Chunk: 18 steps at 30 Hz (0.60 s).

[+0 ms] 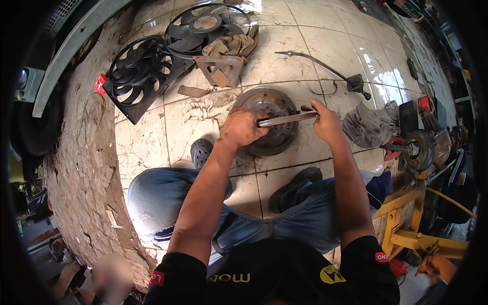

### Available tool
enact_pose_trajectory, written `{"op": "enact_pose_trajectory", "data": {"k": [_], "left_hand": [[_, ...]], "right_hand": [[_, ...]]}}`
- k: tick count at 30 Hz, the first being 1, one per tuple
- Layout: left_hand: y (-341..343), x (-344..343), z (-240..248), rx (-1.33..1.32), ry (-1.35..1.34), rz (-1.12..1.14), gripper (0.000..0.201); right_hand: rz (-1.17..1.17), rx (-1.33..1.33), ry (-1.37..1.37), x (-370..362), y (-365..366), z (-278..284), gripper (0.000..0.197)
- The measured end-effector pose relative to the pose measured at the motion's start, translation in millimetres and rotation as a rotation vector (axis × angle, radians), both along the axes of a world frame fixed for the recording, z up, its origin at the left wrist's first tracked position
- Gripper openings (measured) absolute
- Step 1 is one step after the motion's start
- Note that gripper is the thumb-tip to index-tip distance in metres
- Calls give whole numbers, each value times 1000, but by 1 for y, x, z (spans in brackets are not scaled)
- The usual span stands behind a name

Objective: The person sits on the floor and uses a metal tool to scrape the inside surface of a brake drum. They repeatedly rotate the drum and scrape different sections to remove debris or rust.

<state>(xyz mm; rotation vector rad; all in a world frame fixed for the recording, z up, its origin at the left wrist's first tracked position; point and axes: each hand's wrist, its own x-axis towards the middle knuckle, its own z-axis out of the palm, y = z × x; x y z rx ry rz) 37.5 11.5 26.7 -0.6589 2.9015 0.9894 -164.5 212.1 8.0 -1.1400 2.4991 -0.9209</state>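
Observation:
Both my hands hold a flat metal piece (288,120), seen nearly edge-on, so its full shape is hidden. My left hand (245,126) is closed around its left end, knuckles up. At the right end my right hand (326,121) grips it between thumb and fingers. Below the piece, a round, dark, worn metal wheel or drum (271,144) with holes around its centre lies on the tiles, partly covered by my left hand and the piece.
Two black radiator fans (136,68) and a metal bracket with a rag (227,47) lie ahead to the left. A black lever with a rod (325,66) is ahead right. At right are a grey cloth (370,124), a hub assembly (419,149) and a yellow stand (406,239).

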Motion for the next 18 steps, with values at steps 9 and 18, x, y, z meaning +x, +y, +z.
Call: {"op": "enact_pose_trajectory", "data": {"k": [9, 18], "left_hand": [[-11, -4, -26, 162, 122, 116, 51], [-11, -3, -31, 164, 131, 93, 56]], "right_hand": [[221, -143, 221, 41, -12, 21, 60], [232, 105, 414, 61, -26, 8, 84]]}}
